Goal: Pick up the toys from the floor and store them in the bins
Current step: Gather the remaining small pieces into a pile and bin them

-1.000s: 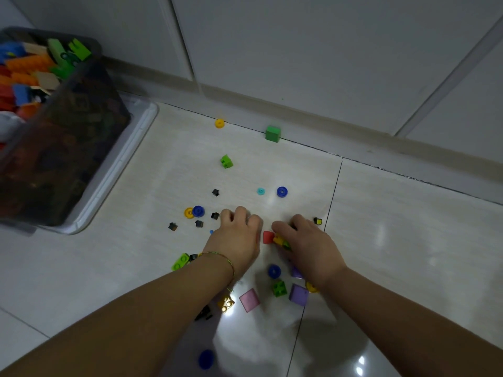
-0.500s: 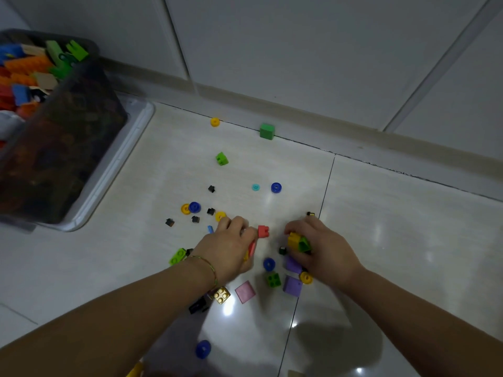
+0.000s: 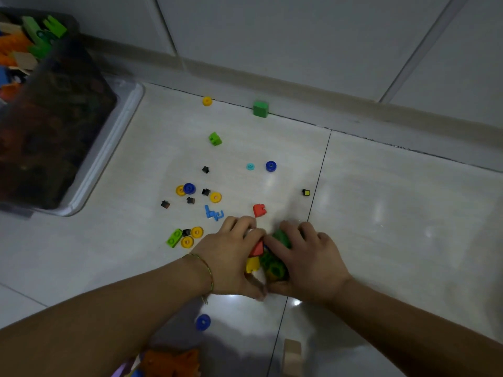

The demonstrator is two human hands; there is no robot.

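Bin [image 3: 62, 126] full of bricks [image 3: 40, 34]

Both forearms [image 3: 122, 303] are bare along all their visible length, from the near edge of the view up to the wrists. The left hand [image 3: 231, 257] wears a thin cord bracelet [image 3: 203, 264] at the wrist, yellow-green with a golden glint, a short loose end hanging from it. The right hand [image 3: 307, 259] is bare.
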